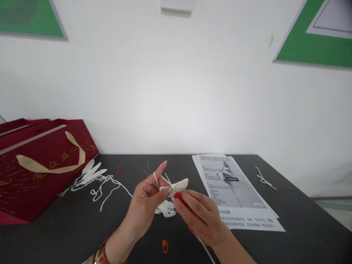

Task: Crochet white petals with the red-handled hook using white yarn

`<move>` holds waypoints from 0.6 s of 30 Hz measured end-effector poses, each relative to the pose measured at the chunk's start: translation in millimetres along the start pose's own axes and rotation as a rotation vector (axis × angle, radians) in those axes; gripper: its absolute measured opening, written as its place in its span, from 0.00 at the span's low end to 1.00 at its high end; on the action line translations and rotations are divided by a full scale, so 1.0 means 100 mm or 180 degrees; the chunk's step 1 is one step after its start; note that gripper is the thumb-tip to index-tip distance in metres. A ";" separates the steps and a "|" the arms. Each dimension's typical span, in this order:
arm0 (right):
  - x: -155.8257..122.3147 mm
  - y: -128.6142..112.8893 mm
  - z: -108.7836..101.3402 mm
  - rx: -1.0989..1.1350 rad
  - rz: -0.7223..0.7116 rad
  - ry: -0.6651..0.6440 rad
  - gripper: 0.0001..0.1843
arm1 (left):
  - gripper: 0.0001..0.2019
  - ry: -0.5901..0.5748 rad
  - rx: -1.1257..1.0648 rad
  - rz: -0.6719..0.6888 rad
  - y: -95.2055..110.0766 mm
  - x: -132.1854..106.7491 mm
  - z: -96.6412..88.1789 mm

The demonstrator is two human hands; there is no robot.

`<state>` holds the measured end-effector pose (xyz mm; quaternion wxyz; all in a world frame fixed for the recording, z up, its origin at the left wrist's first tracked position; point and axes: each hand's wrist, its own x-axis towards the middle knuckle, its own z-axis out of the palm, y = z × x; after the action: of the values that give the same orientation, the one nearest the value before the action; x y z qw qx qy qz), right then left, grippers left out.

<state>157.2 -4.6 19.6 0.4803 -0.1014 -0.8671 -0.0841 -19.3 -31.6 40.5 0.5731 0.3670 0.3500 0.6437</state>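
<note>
Above the middle of the table, my left hand [147, 201] pinches a small white crocheted piece [180, 187] between thumb and fingers. White yarn runs over its raised index finger, and thin wire-like ends stick out behind it. My right hand [199, 216] is closed around a crochet hook with a red handle [178, 197]; its pale shaft shows below the palm. The hook's tip meets the edge of the crocheted piece, but the stitch itself is too small to make out. A loose skein of white yarn [165, 208] lies just behind and under my hands.
White crocheted petals [92, 172] with trailing yarn lie left, beside a red needle-like stick [117, 172]. A dark red gift bag [49, 176] stands far left. Printed sheets [247, 220] lie right, a knotted white strand [264, 180] beyond. An orange stitch marker [165, 246] is near the front.
</note>
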 end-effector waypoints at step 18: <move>0.05 -0.05 -0.04 -0.0083 0.0017 -0.0062 0.18 | 0.31 -0.0157 0.0804 0.0496 0.01 0.04 -0.08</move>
<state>156.1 -9.7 25.9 0.4707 -0.1108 -0.8704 -0.0930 -26.8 -28.3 37.7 0.4791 0.4779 0.3845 0.6280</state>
